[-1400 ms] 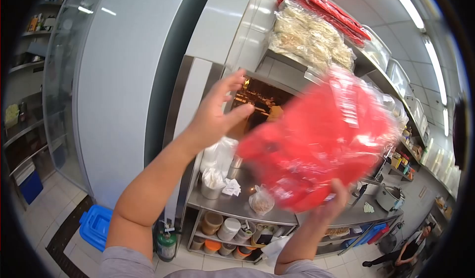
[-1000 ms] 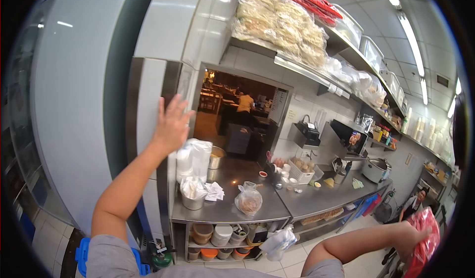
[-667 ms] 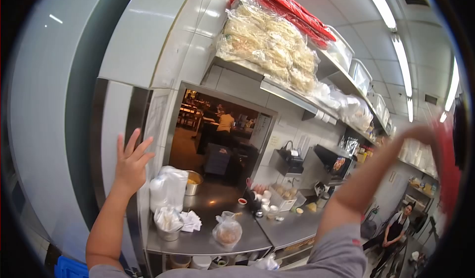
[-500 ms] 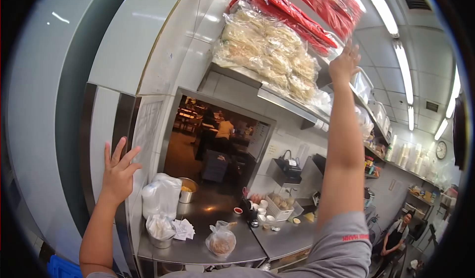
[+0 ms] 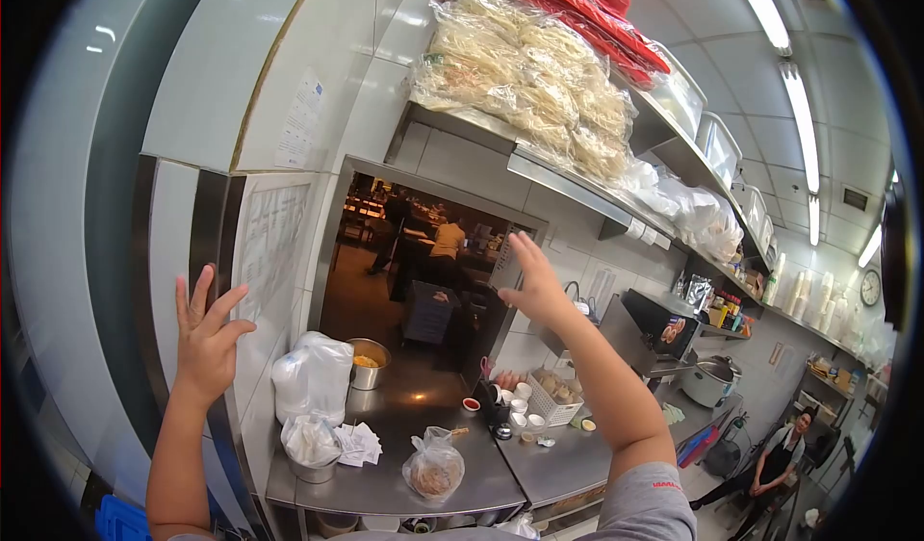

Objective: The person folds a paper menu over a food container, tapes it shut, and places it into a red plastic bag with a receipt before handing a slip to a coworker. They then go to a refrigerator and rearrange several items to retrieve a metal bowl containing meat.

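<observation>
The left hand [image 5: 205, 353], at the left of the frame, has its fingers spread wide in front of the dark steel strip [image 5: 210, 223]; contact I cannot tell. The right hand [image 5: 539, 289], near the centre, is open and holds nothing visible. Below, on the grey steel counter [image 5: 385, 421], there are a knotted clear plastic bag [image 5: 433, 474] and a bulky white plastic bag [image 5: 313, 377]. At upper centre, the shiny red plastic-wrapped packets [image 5: 568, 12] lie behind clear bags of pale, noodle-like strands [image 5: 520, 69]. The packets look soft, rather light and slippery, so a full-hand grip at a folded edge, supported from beneath, seems safest. Far at lower right, a person in a dark apron [image 5: 778, 459] sits.
</observation>
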Motion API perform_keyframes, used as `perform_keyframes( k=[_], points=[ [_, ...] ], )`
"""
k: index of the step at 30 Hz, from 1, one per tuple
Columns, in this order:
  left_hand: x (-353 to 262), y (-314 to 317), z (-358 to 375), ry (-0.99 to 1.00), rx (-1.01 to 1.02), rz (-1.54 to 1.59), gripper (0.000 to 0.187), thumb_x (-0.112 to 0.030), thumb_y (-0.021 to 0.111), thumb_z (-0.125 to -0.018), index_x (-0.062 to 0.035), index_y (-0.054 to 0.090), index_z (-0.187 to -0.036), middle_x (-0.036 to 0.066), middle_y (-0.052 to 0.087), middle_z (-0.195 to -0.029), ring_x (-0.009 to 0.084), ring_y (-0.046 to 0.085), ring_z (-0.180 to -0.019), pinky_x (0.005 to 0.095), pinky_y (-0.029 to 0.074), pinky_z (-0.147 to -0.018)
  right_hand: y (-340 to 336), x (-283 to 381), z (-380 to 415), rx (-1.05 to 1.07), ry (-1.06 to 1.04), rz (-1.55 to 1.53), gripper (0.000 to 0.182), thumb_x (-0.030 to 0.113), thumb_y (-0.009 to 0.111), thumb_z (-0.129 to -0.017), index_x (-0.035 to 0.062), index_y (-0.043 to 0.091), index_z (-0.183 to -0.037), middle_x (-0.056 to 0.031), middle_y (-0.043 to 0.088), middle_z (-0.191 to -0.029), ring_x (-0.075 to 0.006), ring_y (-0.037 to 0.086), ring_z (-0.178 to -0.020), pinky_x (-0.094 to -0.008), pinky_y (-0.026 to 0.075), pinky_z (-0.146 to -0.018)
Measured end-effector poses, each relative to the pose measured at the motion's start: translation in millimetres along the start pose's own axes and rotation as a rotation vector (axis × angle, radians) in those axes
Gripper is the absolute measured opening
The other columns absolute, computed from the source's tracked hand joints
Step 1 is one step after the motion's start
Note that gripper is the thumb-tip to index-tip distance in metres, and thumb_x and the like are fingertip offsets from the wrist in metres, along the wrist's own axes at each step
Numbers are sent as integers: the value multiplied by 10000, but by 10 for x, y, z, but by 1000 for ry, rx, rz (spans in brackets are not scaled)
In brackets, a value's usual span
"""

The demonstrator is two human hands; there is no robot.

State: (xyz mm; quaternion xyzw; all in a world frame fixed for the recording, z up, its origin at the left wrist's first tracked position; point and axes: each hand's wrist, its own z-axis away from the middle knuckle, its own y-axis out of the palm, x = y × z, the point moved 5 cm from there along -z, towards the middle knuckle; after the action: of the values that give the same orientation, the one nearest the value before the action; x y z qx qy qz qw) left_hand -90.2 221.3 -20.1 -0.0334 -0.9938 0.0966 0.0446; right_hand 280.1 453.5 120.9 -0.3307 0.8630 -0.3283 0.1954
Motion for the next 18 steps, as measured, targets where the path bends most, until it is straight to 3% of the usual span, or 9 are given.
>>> perform_keyframes(
  k=[3,6,8,9,12,13,15,17,18],
  points=[
    [6,5,-4,-12,2,-3,170,16,555,-766,-91,681,-727,18,554,-1279,296,239,-1401,544,62,-1148,-198,-111,-204,-168,43,-166,948,214,778,-700,44,226,-1452,-217,234,-1495,-353,232,-1388,-404,226,-1129],
    [8,6,-6,-12,-2,-5,173,18,556,-761,-95,683,-726,16,554,-1278,295,241,-1400,540,59,-1150,-564,-171,-536,-300,335,-863,1111,375,791,-713,35,64,-1481,-239,172,-1509,-348,232,-1385,-474,229,-1109],
    [3,4,-4,4,-16,-11,173,20,560,-753,-100,683,-727,15,556,-1277,294,243,-1400,535,55,-1153,-765,-372,-878,-407,329,-1148,1177,458,759,-729,82,-64,-1482,-254,121,-1510,-385,191,-1388,-574,236,-1067],
    [6,12,1,2,-8,-16,173,20,560,-753,-100,683,-727,15,556,-1277,294,243,-1400,535,55,-1153,-886,-320,-1002,-469,311,-1256,1021,468,656,-828,126,-37,-1494,-228,68,-1530,-387,141,-1405,-605,244,-1050],
    [25,29,3,-9,0,-19,176,24,557,-748,-102,678,-723,15,557,-1278,293,244,-1399,532,52,-1154,-1193,-391,-1405,-458,78,-1650,1135,652,631,-747,157,-68,-1491,-236,-133,-1518,-440,-8,-1404,-686,150,-1049],
    [28,30,2,-4,-7,-20,179,27,554,-745,-102,676,-721,14,557,-1280,293,245,-1399,532,55,-1154,-1243,-488,-1523,-647,185,-1846,1064,644,642,-744,149,75,-1496,-231,39,-1531,-438,76,-1399,-669,153,-1064],
    [38,42,4,-8,-6,-22,182,30,551,-743,-102,674,-720,14,557,-1282,292,247,-1399,532,57,-1153,-1350,-486,-1616,-439,-112,-2319,897,585,634,-789,131,247,-1458,-193,284,-1479,-386,222,-1377,-608,181,-1097],
    [44,39,15,3,-19,-24,194,50,535,-702,-97,662,-709,22,560,-1286,308,234,-1403,519,59,-1155,-1246,-906,-1482,-1004,-153,-1953,671,501,560,-877,117,368,-1393,-140,433,-1394,-327,365,-1315,-541,249,-1104],
    [58,30,24,-2,-10,-32,194,50,535,-702,-97,662,-709,22,560,-1286,308,234,-1403,519,59,-1155,-1223,-955,-1383,-998,-144,-1964,671,501,560,-877,117,368,-1393,-140,433,-1394,-327,365,-1315,-541,249,-1104]
  ],
)
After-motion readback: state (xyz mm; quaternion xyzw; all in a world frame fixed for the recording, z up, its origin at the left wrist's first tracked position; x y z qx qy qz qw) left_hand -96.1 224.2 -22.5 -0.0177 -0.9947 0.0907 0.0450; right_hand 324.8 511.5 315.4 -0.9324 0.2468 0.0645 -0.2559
